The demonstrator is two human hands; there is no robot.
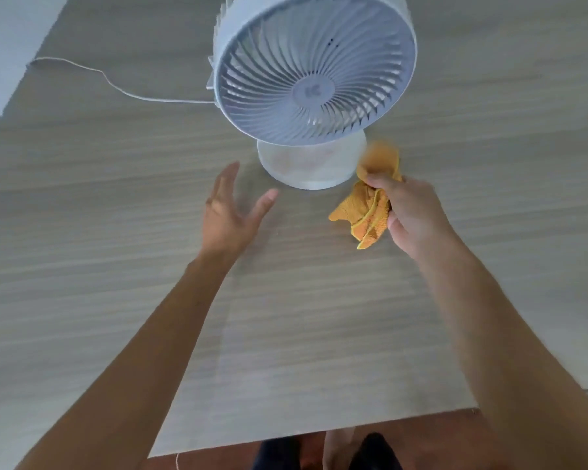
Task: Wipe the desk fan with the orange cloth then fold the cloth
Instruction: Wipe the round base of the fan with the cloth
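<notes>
- The desk fan (314, 71) stands upright toward the far side of the wooden desk (116, 266), its round grille facing me and tilted slightly up, on a round white base (311, 164).
- The orange cloth (369, 206) is bunched in my right hand (411, 215), just beside the right edge of the base. Its upper end is motion-blurred and looks to be touching or nearly touching the base; I cannot tell which.
- My right hand is closed around the cloth, fingers wrapped over the crumpled middle, with loose corners hanging out below.
- My left hand (231, 212) is open, fingers spread, empty, near the left front of the base but clear of it. I read it as ready to steady the fan.
- A thin white cord (123, 91) runs from behind the fan head across the desk to the left edge.
- Progress, as I judge it: I am in the wiping step, working low around the base. I cannot tell whether the grille and housing have been cleaned.
- Still to do: finish any remaining wiping, then lay the cloth out and fold it. It is crumpled now, so no folding has begun.
</notes>
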